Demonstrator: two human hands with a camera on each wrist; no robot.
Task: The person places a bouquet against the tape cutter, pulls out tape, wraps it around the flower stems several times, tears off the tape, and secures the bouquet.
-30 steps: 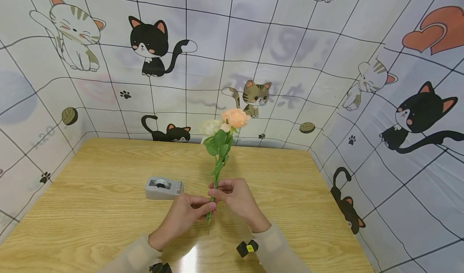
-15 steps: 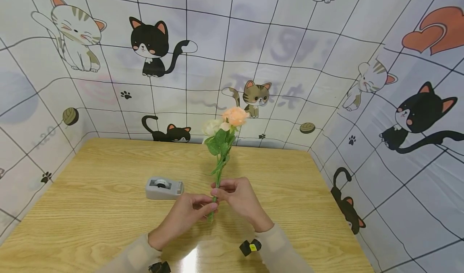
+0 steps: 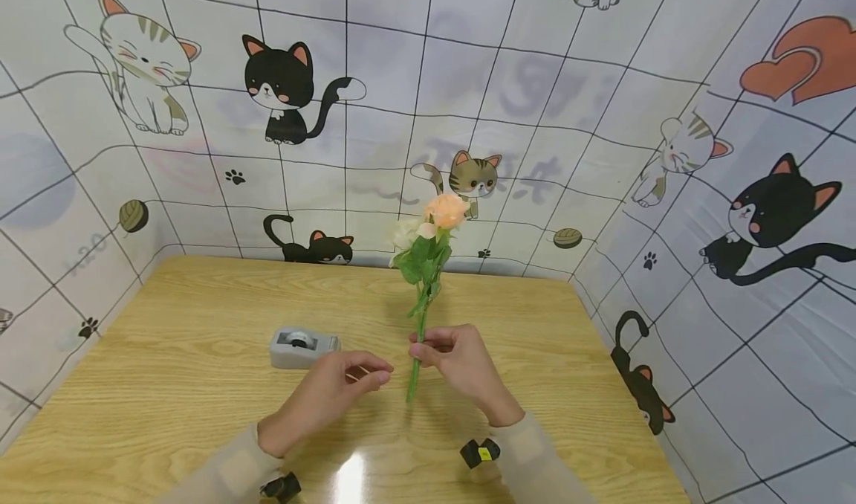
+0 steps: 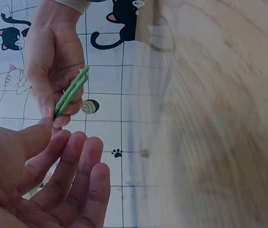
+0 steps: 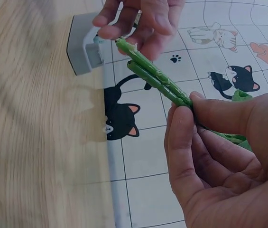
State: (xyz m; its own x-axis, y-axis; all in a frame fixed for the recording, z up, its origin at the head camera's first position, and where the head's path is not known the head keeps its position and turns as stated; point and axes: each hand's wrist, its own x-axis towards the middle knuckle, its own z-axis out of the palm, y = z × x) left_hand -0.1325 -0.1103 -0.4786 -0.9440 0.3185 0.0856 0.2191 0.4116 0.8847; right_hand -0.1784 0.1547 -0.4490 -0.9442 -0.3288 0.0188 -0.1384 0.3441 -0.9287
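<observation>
A small bunch of flowers (image 3: 421, 266), one peach bloom and a paler whitish one with green leaves, stands nearly upright above the table. My right hand (image 3: 464, 363) pinches its green stems between thumb and fingers. Two stem ends (image 5: 155, 78) lie side by side and stick out past the grip in the right wrist view, with a small pale bit near one tip. To the left of the stems, my left hand (image 3: 331, 389) has let its fingers spread loosely, and nothing is between them. Behind that hand sits a grey tape dispenser (image 3: 294, 348), partly covered by it.
The wooden table (image 3: 535, 385) runs back to a cloth wall (image 3: 374, 140) printed with cats and grid lines. A similar cloth side (image 3: 722, 340) closes off the right. Small black cameras are strapped at both wrists.
My left hand has released the stems and drawn slightly left. My right hand has carried the flowers a little to the right. The tape dispenser has stayed in place.
</observation>
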